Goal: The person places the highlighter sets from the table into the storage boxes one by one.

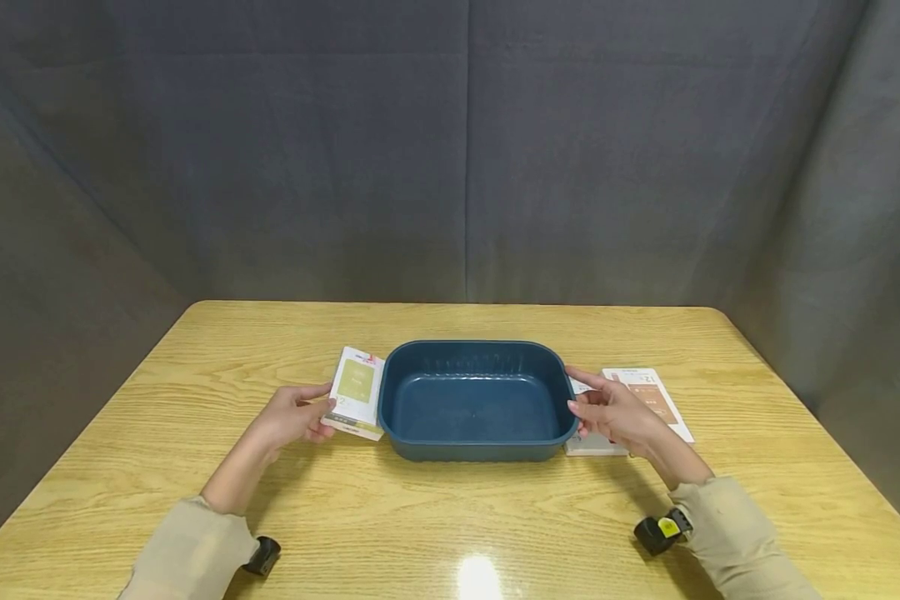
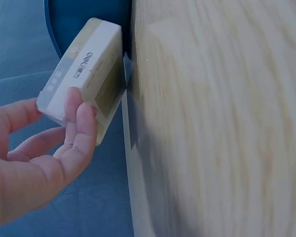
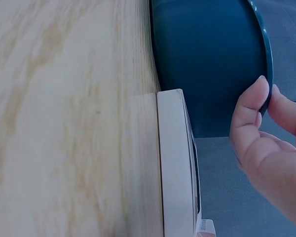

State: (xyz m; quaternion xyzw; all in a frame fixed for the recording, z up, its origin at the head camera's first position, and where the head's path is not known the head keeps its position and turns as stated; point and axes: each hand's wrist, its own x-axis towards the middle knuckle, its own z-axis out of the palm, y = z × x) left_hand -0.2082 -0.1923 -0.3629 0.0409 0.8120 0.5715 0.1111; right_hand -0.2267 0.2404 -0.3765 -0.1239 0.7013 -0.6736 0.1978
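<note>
A dark blue plastic basin (image 1: 476, 451) sits mid-table with its inside bare. My left hand (image 1: 297, 415) grips the outer long edge of a white box with a yellow-green panel (image 1: 356, 383), just left of the basin. In the left wrist view this box (image 2: 86, 74) is tilted, partly lifted off the tabletop, and its lettering shows. At the basin's right end, my right hand (image 1: 617, 412) pinches the rim between thumb and fingers, as the right wrist view also shows on the basin (image 3: 212, 59).
Beneath and beside my right hand lie a white box (image 1: 594, 447), partly hidden, and a white box with a brown panel (image 1: 656, 397). The wooden table (image 1: 420, 533) ends at a grey curtain (image 1: 330, 167) behind.
</note>
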